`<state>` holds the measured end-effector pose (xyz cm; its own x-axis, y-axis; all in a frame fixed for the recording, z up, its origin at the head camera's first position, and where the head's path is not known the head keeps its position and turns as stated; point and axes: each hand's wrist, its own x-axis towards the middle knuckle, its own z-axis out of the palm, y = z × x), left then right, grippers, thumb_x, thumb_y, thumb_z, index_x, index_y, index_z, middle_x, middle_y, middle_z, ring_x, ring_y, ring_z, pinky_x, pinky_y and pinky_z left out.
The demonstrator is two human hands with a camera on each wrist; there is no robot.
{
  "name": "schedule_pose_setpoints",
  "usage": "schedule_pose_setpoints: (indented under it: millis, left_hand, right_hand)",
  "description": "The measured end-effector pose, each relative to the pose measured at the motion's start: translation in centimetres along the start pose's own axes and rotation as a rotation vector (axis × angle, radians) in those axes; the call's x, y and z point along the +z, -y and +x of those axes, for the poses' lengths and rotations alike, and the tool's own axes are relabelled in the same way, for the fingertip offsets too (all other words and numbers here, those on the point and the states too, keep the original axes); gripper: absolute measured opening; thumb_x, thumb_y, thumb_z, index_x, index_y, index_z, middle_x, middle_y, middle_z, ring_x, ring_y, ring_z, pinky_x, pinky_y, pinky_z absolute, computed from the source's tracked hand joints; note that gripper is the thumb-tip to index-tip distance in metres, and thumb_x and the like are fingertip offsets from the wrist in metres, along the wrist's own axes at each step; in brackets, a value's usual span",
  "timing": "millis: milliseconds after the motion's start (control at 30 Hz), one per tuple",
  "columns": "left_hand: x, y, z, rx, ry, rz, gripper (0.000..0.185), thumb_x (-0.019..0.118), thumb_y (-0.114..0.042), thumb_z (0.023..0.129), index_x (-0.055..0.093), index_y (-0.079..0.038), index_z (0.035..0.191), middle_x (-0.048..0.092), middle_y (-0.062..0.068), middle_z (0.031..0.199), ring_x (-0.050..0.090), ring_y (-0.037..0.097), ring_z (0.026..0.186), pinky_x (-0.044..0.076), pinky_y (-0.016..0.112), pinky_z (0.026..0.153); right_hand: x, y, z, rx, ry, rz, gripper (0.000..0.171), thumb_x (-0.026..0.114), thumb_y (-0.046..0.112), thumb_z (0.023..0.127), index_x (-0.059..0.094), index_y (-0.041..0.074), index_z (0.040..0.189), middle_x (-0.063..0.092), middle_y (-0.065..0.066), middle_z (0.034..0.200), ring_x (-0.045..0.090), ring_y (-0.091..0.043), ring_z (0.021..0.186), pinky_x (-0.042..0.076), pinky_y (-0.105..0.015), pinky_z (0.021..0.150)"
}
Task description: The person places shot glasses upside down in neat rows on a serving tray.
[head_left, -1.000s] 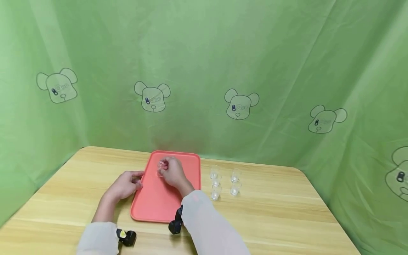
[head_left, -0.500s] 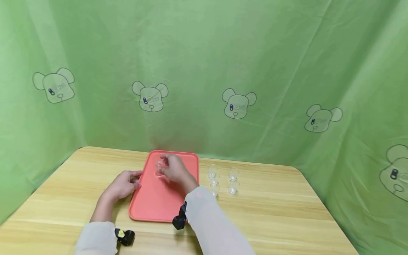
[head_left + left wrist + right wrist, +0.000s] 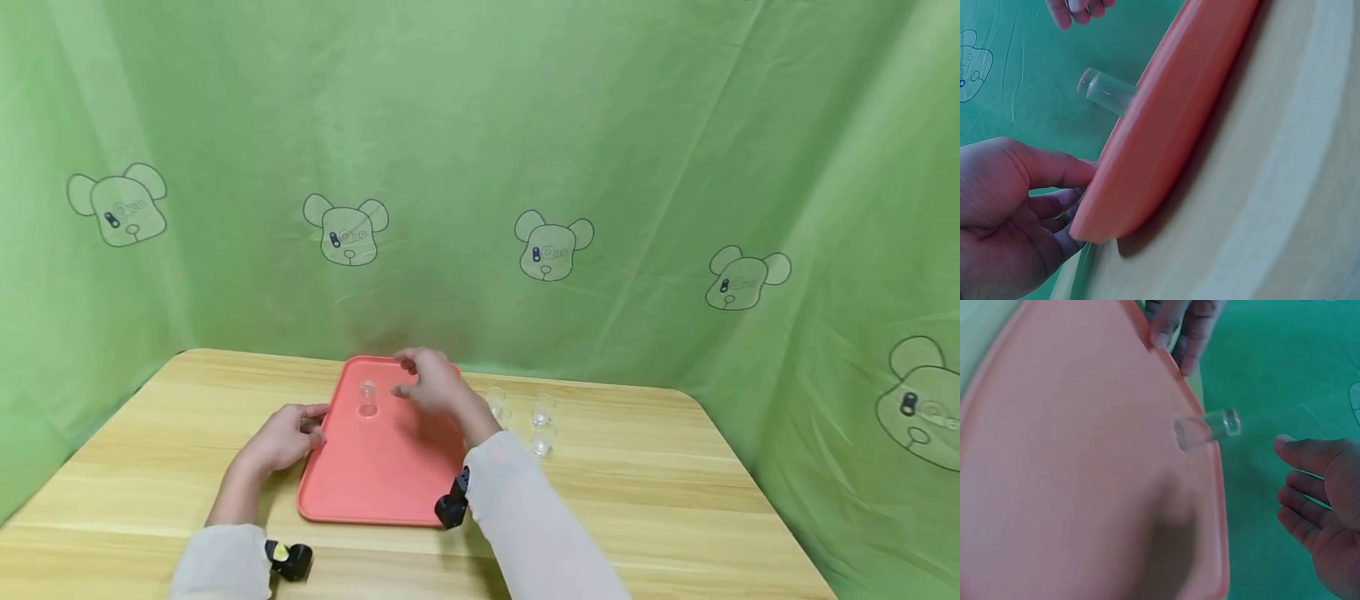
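A pink tray (image 3: 382,467) lies on the wooden table. On its far left part a small clear shot glass (image 3: 367,400) stands upside down, wide rim against the tray. My left hand (image 3: 279,437) holds the tray's left edge, its thumb (image 3: 1063,170) on the rim and the fingers at the outer side. My right hand (image 3: 435,383) hovers over the tray to the right of the glass, apart from it, with thumb and fingers spread and nothing between them. The right wrist view shows this glass (image 3: 1207,430) between both hands.
Right of the tray stand several more clear shot glasses (image 3: 543,437), mouths up, partly hidden by my right forearm. A green curtain (image 3: 450,125) with bear-head drawings hangs behind the table (image 3: 637,500).
My right hand has let go of the shot glass and moved right, leaving it standing on the tray. The left hand stays at the tray's edge.
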<state>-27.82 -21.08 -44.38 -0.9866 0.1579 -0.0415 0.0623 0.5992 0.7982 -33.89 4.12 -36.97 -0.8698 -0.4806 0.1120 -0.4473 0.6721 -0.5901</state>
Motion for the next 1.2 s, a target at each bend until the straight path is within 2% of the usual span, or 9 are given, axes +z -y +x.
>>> schedule_pose_setpoints:
  millis: [333, 567, 867, 1200]
  left_hand:
    - [0.2, -0.1, -0.2, 0.004, 0.000, 0.000, 0.052, 0.061, 0.003, 0.094, 0.049, 0.012, 0.144, 0.068, 0.023, 0.118, 0.064, 0.026, 0.101, 0.054, 0.037, 0.084]
    - [0.2, 0.1, -0.2, 0.007, -0.003, -0.011, 0.052, 0.062, 0.003, 0.094, 0.050, 0.012, 0.143, 0.067, 0.026, 0.124, 0.065, 0.030, 0.109, 0.055, 0.039, 0.089]
    - [0.2, 0.0, -0.1, 0.009, -0.009, -0.020, 0.052, 0.062, 0.004, 0.093, 0.050, 0.012, 0.143, 0.068, 0.023, 0.119, 0.065, 0.026, 0.102, 0.053, 0.034, 0.081]
    - [0.3, 0.0, -0.1, 0.000, -0.007, -0.027, 0.052, 0.062, 0.004, 0.093, 0.050, 0.012, 0.143, 0.067, 0.025, 0.123, 0.064, 0.028, 0.105, 0.054, 0.032, 0.080]
  right_hand:
    - [-3.0, -1.9, -1.6, -0.077, -0.052, -0.072, 0.049, 0.076, 0.011, 0.093, 0.060, -0.004, 0.137, 0.064, -0.020, 0.130, 0.061, -0.032, 0.119, 0.050, -0.042, 0.102]
    - [-5.2, -3.3, -3.5, -0.054, -0.074, -0.100, 0.049, 0.074, 0.013, 0.095, 0.059, -0.002, 0.139, 0.062, -0.019, 0.135, 0.059, -0.033, 0.123, 0.049, -0.044, 0.104]
    - [-7.8, -4.9, -5.7, -0.087, -0.105, -0.167, 0.047, 0.072, 0.016, 0.097, 0.060, -0.001, 0.139, 0.063, -0.018, 0.135, 0.060, -0.033, 0.122, 0.050, -0.046, 0.103]
    - [-8.9, -7.2, -8.2, -0.101, -0.119, -0.221, 0.048, 0.072, 0.019, 0.096, 0.060, -0.004, 0.137, 0.064, -0.020, 0.132, 0.062, -0.035, 0.119, 0.051, -0.048, 0.102]
